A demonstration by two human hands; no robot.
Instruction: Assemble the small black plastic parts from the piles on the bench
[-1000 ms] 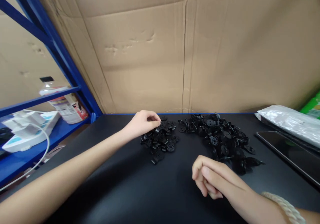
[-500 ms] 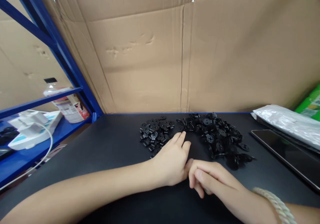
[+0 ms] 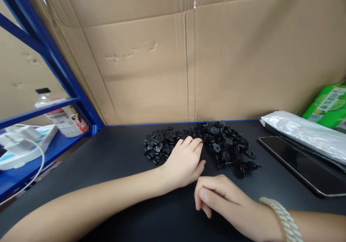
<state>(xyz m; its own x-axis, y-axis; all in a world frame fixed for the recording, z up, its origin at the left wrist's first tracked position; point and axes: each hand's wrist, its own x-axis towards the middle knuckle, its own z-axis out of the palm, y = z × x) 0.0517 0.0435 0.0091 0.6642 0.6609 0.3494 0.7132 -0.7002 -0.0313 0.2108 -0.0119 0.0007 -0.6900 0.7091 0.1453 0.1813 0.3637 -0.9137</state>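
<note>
My left hand (image 3: 185, 161) reaches over the table, palm down, between two heaps of small black plastic parts. Its fingertips are at the near left side of the heap of round, disc-like parts (image 3: 228, 141), and its thumb stands apart from the fingers. The other heap, of smaller black parts with holed round faces (image 3: 159, 144), lies just left of it, partly covered by that hand. Closer to me, my right hand (image 3: 224, 202) is curled with the thumb against the bent fingers. Whatever it holds, if anything, is hidden.
On the right lie a dark-screened phone or tablet (image 3: 302, 166), a silvery plastic bag (image 3: 305, 132) and a green package (image 3: 327, 107). A blue rack (image 3: 65, 72) at left carries a bottle (image 3: 65, 119) and a power strip (image 3: 45, 141). Cardboard (image 3: 146, 65) walls the back.
My left hand has moved away from my right hand, to the near edge of the disc heap; the two no longer touch. The whole view has shifted slightly.
</note>
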